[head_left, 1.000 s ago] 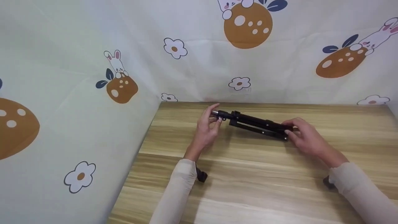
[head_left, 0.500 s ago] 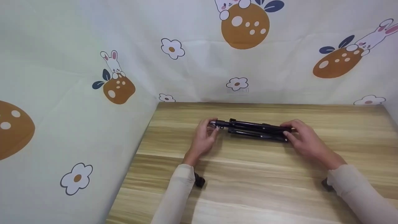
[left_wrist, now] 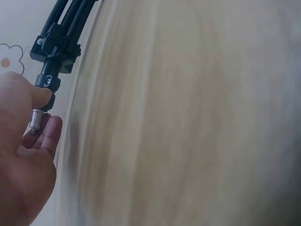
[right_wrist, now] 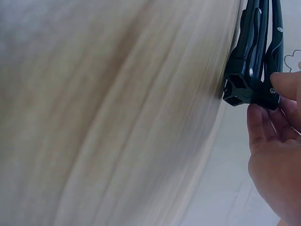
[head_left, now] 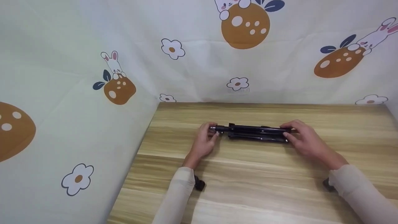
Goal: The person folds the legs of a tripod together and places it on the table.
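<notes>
A folded black tripod (head_left: pixel 258 129) lies crosswise low over the wooden table, its legs together and pointing right. My left hand (head_left: pixel 203 141) pinches the narrow head end, thumb on the black collar (left_wrist: pixel 47 82) and fingers behind it. A silver screw tip (left_wrist: pixel 35 120) sticks out past the collar, between thumb and fingers in the left wrist view. At the other end, my right hand (head_left: pixel 306 140) holds the leg ends (right_wrist: pixel 251 89) between thumb and fingertips. The hollow end of one leg shows in the right wrist view.
The wood-grain table (head_left: pixel 248 186) meets a white cloth backdrop (head_left: pixel 199 71) printed with rabbits, oranges and flowers, which rises behind it and along the left. A black wrist camera (head_left: pixel 199 183) sits under the left sleeve, another (head_left: pixel 328 184) under the right.
The tripod's head end has come down toward me with my left hand, so the tripod now lies nearly level across the view. My right hand has stayed almost in place on the leg ends.
</notes>
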The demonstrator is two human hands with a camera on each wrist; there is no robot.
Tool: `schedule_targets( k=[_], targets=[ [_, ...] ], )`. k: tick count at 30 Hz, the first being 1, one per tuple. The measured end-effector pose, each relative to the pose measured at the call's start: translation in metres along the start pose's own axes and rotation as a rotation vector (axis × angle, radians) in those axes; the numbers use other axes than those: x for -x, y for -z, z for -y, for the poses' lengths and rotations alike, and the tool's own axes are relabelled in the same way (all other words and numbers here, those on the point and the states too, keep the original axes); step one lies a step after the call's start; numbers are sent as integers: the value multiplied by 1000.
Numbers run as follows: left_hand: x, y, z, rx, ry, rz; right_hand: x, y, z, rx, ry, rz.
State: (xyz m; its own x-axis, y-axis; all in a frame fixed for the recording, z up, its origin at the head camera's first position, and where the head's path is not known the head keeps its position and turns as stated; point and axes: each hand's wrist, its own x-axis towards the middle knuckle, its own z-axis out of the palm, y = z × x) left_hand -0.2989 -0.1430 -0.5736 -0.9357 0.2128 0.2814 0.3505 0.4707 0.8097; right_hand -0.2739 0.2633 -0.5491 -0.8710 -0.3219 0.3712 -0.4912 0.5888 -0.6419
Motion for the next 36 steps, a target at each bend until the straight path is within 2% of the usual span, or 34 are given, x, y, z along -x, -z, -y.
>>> schedule_targets(
  k=[9, 18, 28, 36],
  targets=[
    [1, -2, 2, -45, -14, -2, 2, 0, -1, -4, -14, -3],
    [0, -3, -1, -43, -4, -4, 3, 1, 1, -52, -14, -13],
    [0, -2, 0, -44, -15, -10, 2, 0, -1, -50, -16, -10],
    [-1, 5, 0, -39, -8, -4, 0, 2, -2, -60, -77, 3]
  ],
)
